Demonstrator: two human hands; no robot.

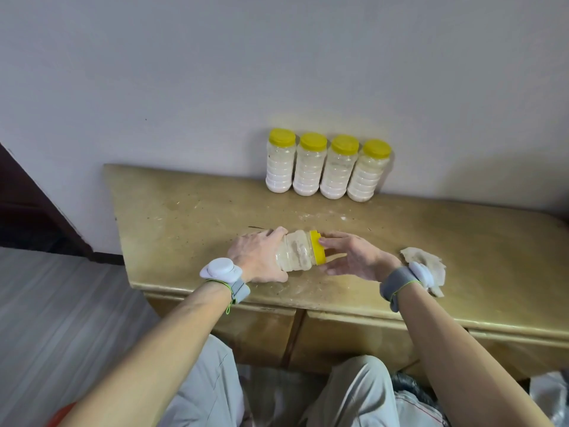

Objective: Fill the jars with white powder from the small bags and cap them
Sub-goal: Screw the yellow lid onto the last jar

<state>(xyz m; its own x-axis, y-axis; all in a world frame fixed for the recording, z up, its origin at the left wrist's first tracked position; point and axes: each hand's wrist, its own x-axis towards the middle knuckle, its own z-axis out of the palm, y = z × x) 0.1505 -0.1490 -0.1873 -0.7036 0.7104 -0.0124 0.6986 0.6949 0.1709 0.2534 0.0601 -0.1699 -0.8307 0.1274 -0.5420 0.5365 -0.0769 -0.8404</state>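
Left fingers [271, 234]: curling round the bottom end of the jar [295, 255] and gripping it; the tips are disappearing behind it.
Right fingers [334, 237]: bending round the yellow cap [318, 248] and holding its rim; the thumb is hard to make out.
Left hand [258, 257]: covering the jar's base.
Right hand [354, 257]: hiding the cap's top face.
Jar: lying on its side on the table [184, 217] near the front edge, cap pointing right; the clear ribbed plastic is looking cloudy, so the powder level is unclear.
Writing: nothing readable is showing.
Wristbands [221, 272]: grey straps carrying white rounded pods on both wrists.
Rag [428, 263]: crumpled and pale, lying partly hidden behind the right wrist.
Four jars [326, 167]: standing capped in a row against the wall, holding white powder.
Table: worn, scuffed tan top, dusted with white.
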